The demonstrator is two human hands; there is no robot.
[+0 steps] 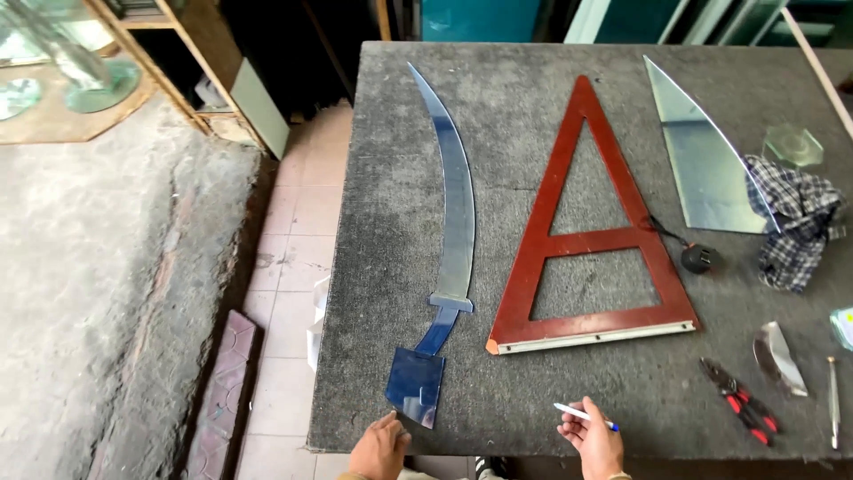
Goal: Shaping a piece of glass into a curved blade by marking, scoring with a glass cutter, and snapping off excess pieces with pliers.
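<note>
On the grey felt-covered worktop (533, 98) lies a long sword-shaped piece of glass (457, 196), its curved blade running from the far edge down toward the near left corner, where its squarish handle end rests. The left hand (379, 444) sits at the near edge with its fingertips touching or just beside that handle end; the hand is flat and loosely spread, holding nothing. The right hand (597, 440) hovers over the near edge to the right, palm partly up, with a white pen (585, 416) with a blue tip held between thumb and fingers. Just right of the glass sword lies a red wooden triangular frame (593, 236), its pale base strip toward the near edge. Further right, toward the far right corner, lies a triangular glass offcut (702, 151), with a checked cloth (795, 222) beside it and a small clear glass block (793, 145) past that. A small black round object (700, 259) sits near the frame's right side. Near the right near corner lie red-handled pliers (742, 409), a curved glass shard (780, 357) and a slim metal tool (833, 400).
</note>
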